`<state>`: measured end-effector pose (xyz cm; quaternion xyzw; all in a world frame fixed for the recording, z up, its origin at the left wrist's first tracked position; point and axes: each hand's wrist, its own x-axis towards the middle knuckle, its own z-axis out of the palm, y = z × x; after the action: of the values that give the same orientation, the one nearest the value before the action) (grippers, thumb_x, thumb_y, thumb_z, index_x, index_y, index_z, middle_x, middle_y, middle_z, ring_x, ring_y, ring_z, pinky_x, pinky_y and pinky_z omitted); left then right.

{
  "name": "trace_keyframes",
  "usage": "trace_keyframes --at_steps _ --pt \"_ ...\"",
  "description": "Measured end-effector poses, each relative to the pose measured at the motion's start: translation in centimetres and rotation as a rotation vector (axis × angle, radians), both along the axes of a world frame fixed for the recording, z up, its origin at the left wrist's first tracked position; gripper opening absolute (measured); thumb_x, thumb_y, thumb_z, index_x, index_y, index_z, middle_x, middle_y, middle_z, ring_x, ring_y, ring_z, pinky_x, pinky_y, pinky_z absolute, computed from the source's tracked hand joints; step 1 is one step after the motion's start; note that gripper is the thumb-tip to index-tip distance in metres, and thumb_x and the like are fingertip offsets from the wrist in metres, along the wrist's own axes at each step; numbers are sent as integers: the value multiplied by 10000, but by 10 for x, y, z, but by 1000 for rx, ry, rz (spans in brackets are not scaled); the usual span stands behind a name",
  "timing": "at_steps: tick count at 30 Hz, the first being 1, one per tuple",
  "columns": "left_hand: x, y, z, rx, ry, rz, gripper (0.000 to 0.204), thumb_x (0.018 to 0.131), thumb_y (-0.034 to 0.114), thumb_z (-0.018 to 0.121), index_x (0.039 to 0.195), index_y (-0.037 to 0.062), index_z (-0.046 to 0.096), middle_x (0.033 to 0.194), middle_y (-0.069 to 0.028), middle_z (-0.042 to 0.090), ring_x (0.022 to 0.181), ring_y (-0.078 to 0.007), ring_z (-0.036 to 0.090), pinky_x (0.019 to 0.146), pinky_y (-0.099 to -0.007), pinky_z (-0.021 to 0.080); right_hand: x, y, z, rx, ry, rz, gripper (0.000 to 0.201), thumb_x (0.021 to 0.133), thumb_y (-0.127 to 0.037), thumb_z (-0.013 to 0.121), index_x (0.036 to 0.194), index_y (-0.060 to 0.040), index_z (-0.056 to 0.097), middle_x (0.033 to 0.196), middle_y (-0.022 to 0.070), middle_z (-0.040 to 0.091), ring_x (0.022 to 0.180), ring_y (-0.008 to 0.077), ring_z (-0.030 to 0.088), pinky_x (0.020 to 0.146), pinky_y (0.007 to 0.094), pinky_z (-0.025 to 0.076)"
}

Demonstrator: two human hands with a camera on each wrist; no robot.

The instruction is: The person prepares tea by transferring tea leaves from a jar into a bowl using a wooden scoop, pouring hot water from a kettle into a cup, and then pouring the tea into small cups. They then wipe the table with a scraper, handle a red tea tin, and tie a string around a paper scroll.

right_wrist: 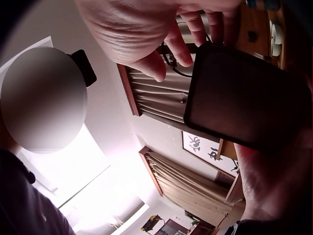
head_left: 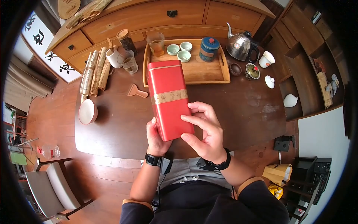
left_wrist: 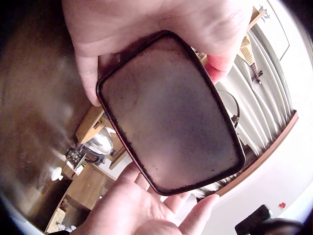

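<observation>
A tall red tin with a lid and a printed tan paper band stands tilted over the near side of the table. My left hand grips its lower end, thumb along the left side. In the left wrist view the tin's dull metal base faces the camera, with the left palm behind its edge. Fingers of my right hand are spread and lightly touch the front and right edge of the tin. The right thumb lies by the bottom corner, separate from the fingers.
Behind the tin is a wooden tray with small green cups, a glass pitcher and a blue canister. A kettle stands at right. Scrolls, a pink bowl and a small scraper-like tool are left.
</observation>
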<state>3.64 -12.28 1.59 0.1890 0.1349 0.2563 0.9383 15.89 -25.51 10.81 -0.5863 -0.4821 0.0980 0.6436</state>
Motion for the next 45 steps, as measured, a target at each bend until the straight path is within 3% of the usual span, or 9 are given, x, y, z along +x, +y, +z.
trace_keyframes --at_steps 17,23,26,30,33,37,39,40,45 --pt "1 1 -1 4 -26 -37 590 1008 477 546 1394 32 588 1389 -143 657 1267 -282 632 1103 -466 480 -2 -2 0 -6 22 -12 375 859 -142 846 1203 -19 761 1393 168 547 1159 259 615 899 341 533" --pt "3 1 4 13 -11 -14 614 1017 479 547 1431 25 541 1435 -143 619 1318 -287 594 1140 -468 448 6 -1 -8 9 49 -11 390 869 -151 839 1226 -23 751 1399 163 549 1198 270 619 993 376 520" --pt "4 2 7 79 54 110 597 1022 360 616 1487 29 445 1478 -131 564 1361 -255 546 1163 -445 427 16 -1 -15 -28 221 28 480 913 -161 813 1340 8 673 1445 155 515 1311 257 559 1094 388 467" --pt "9 -6 41 413 295 338 633 971 75 710 1508 44 376 1457 -110 537 1356 -197 512 1163 -390 418 33 13 -35 -3 634 160 684 970 -181 782 1519 60 454 1493 122 498 1347 233 530 1124 359 456" --pt "12 -14 53 677 410 334 754 920 97 789 1550 32 380 1495 -112 508 1363 -211 505 1166 -394 405 37 23 -44 -6 740 114 651 1012 -211 729 1540 29 433 1461 106 585 1327 202 554 1138 359 435" --pt "12 -23 63 1260 522 444 805 786 196 918 1484 67 539 1596 -222 367 1496 -358 383 1183 -469 395 46 22 -56 44 1042 249 538 1083 -296 593 1513 3 471 1475 109 587 1354 200 556 1151 378 424" --pt "13 -25 65 1285 495 418 661 767 189 928 1362 81 660 1603 -223 361 1453 -378 435 1164 -493 423 52 19 -66 85 1207 353 505 1107 -327 527 1500 -11 487 1475 110 596 1362 209 562 1154 394 426" --pt "13 -23 64 1330 472 417 588 772 174 920 1304 71 694 1596 -218 380 1426 -370 468 1150 -492 438 54 18 -76 54 1243 303 555 1117 -392 447 1500 8 483 1475 167 594 1361 298 573 1177 464 422" --pt "12 -20 59 1223 333 372 387 805 101 873 1166 34 753 1513 -208 521 1300 -320 594 1099 -466 482 63 11 -81 97 1336 437 585 1108 -428 438 1499 3 493 1498 185 576 1374 324 568 1176 498 433"
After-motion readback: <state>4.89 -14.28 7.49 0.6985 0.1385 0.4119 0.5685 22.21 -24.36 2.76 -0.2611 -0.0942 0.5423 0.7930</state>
